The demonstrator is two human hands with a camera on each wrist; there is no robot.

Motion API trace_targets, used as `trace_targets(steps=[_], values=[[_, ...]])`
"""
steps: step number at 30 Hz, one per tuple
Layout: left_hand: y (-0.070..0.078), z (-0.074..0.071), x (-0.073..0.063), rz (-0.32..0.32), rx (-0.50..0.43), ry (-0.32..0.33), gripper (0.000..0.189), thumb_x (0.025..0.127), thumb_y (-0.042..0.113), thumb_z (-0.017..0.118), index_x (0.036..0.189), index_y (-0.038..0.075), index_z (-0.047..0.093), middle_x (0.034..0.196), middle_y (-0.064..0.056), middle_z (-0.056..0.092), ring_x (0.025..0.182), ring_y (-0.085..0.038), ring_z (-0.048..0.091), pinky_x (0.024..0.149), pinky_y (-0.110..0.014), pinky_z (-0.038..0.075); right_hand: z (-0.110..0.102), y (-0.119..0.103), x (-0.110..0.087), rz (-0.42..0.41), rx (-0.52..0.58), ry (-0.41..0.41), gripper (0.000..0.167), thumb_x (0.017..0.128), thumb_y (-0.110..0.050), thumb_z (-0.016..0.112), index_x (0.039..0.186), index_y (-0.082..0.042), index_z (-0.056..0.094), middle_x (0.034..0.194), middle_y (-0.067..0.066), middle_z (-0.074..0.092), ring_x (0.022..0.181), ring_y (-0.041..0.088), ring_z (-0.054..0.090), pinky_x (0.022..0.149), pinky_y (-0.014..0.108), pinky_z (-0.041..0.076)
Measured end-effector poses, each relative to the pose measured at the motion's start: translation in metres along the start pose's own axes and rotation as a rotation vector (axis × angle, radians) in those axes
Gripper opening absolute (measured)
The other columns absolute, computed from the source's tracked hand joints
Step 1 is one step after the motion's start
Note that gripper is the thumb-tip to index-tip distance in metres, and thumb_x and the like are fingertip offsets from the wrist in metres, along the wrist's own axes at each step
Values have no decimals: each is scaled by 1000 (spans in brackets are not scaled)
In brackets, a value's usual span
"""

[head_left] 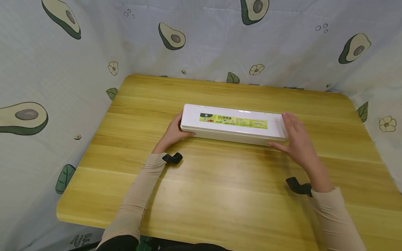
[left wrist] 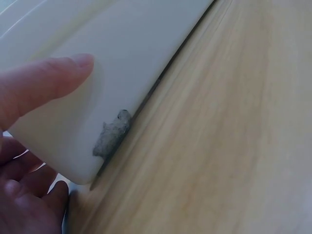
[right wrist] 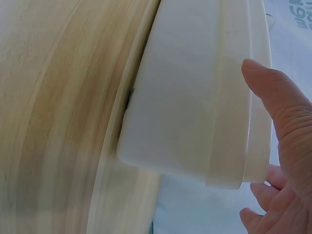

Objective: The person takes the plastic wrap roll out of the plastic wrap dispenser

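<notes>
A long white plastic cling film box [head_left: 232,134] lies across the wooden table, a yellow-green label [head_left: 233,121] along its top. My left hand [head_left: 172,131] grips the left end, its thumb [left wrist: 53,78] against the front wall and the other fingers round the end. At the right end, my right hand [head_left: 298,143] spans the box, thumb [right wrist: 278,90] at the front by the lid's rim and fingertips at the back corner. In the left wrist view, a grey, ragged patch [left wrist: 112,134] marks the box's lower front edge.
The wooden table [head_left: 220,195] has rounded corners. A white curtain [head_left: 207,45] printed with avocados, leaves and flowers hangs behind it and at both sides. Black wrist mounts [head_left: 172,158] sit over the beige sleeves [head_left: 135,195].
</notes>
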State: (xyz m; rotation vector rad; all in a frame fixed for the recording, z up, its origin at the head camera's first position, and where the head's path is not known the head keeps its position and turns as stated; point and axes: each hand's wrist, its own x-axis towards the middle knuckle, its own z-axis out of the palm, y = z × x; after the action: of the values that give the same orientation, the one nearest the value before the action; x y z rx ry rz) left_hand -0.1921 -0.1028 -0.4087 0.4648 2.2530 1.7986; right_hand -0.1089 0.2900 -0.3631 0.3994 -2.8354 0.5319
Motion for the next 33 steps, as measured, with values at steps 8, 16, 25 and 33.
trace_targets(steps=[8,16,25,33], values=[[-2,0,1,29,9,-3,98,71,-2,77,150,7,19,150,-17,33,137,-33,32,116,-47,25,4,-4,4,-17,-22,0,111,64,-20,86,150,-5,18,151,25,26,142,39,20,116,54,18],[-27,0,10,40,11,15,99,70,3,80,150,16,22,149,-10,36,135,-28,35,115,-45,27,6,-6,9,-52,-42,5,110,63,-21,86,149,-3,20,150,25,28,141,39,22,116,53,17],[-33,0,11,46,22,20,98,70,6,81,149,18,25,147,-9,39,133,-26,38,113,-44,30,7,-10,14,-27,-55,-48,110,66,-27,84,150,-4,17,152,23,24,142,39,19,116,56,15],[-31,0,11,47,10,18,99,70,5,80,150,19,23,148,-9,37,134,-27,38,113,-45,30,10,-11,18,-51,-57,-49,109,67,-28,84,150,-5,16,153,23,24,142,39,20,117,55,13]])
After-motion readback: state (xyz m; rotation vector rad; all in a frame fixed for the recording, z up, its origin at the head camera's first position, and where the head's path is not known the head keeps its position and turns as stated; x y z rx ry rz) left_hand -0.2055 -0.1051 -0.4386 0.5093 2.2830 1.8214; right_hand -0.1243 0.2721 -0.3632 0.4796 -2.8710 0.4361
